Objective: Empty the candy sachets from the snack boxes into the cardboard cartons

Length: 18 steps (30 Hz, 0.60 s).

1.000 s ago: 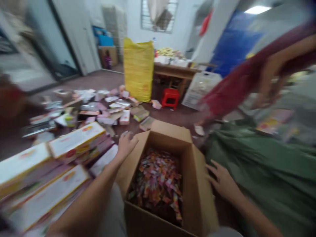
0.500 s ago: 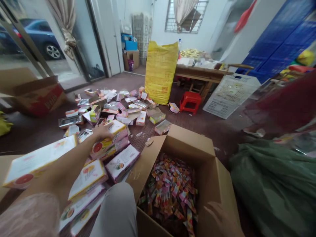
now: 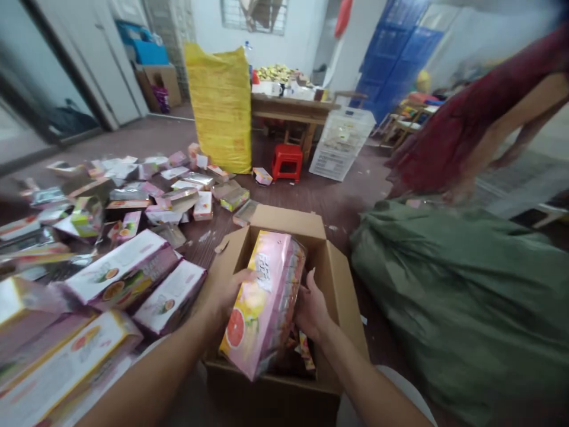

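Note:
A pink and yellow carton (image 3: 255, 302) with a grapefruit picture is tilted above the open cardboard box (image 3: 345, 296). My left hand (image 3: 229, 293) grips its left edge, thumb on the printed face. Along the carton's right side, a row of small sachets (image 3: 291, 276) shows. My right hand (image 3: 313, 305) is close beside that side, thumb raised and fingers apart; whether the fingertips touch it I cannot tell. Loose sachets (image 3: 304, 350) lie in the cardboard box, mostly hidden under the carton.
Stacked closed cartons (image 3: 120, 270) stand at my left, with opened, flattened cartons (image 3: 173, 201) strewn beyond. A green sack (image 3: 462, 296) lies at right, a person in dark red (image 3: 471, 118) bending over it. Farther back are a yellow sack (image 3: 220, 112), red stool (image 3: 287, 163) and white crates (image 3: 340, 142).
My left hand has brought a carton from the left-hand stack over the cardboard box. My right hand has moved up beside the carton. The view has turned right.

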Motion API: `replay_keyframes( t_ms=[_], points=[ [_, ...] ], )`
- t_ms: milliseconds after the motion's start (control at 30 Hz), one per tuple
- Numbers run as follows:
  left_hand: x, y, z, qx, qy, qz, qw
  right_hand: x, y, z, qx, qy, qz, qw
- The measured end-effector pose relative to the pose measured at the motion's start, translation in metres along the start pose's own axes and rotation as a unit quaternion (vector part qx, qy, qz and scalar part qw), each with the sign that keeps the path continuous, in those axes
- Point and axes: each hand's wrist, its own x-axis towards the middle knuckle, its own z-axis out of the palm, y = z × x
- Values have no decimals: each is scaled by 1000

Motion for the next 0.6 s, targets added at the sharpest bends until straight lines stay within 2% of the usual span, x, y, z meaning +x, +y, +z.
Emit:
replay_keyframes(
  t_ms=[100,200,300,433,533,600],
  points=[
    [21,-4,-2,-3,60,30,998,0,-3,-17,48,7,7,999],
    [34,7,-10,14,122,58,991,5,-13,-35,35,52,-15,998],
    [41,18,-13,31,104,19,994,15,-25,-50,16,150,-67,986],
    [42,19,-12,44,61,3,997,29,-32,-67,-32,277,-175,944],
    [35,13,-7,61,72,43,995,37,-24,-73,-52,312,-214,924],
    [31,6,-4,63,76,70,993,42,-13,-72,-42,308,-200,929]
  ],
)
